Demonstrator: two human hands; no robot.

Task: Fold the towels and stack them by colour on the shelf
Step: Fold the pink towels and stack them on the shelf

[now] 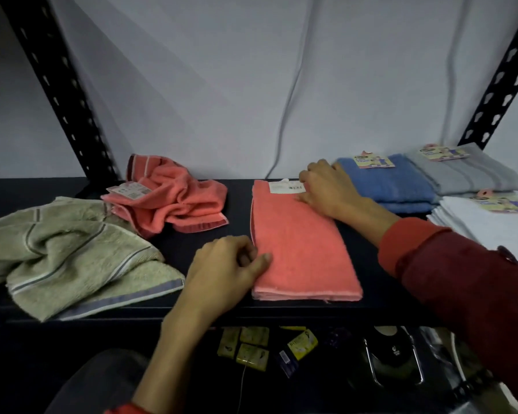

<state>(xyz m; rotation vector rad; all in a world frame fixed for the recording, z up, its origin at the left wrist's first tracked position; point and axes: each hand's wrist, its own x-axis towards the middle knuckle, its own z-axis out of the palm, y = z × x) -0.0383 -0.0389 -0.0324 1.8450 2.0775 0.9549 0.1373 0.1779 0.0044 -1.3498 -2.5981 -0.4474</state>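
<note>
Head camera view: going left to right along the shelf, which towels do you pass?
Crumpled beige towel → crumpled coral towel → folded coral towel → folded blue towel → folded grey towel.

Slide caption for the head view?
Both hands, left and right, flatten a folded coral towel on the dark shelf.
</note>
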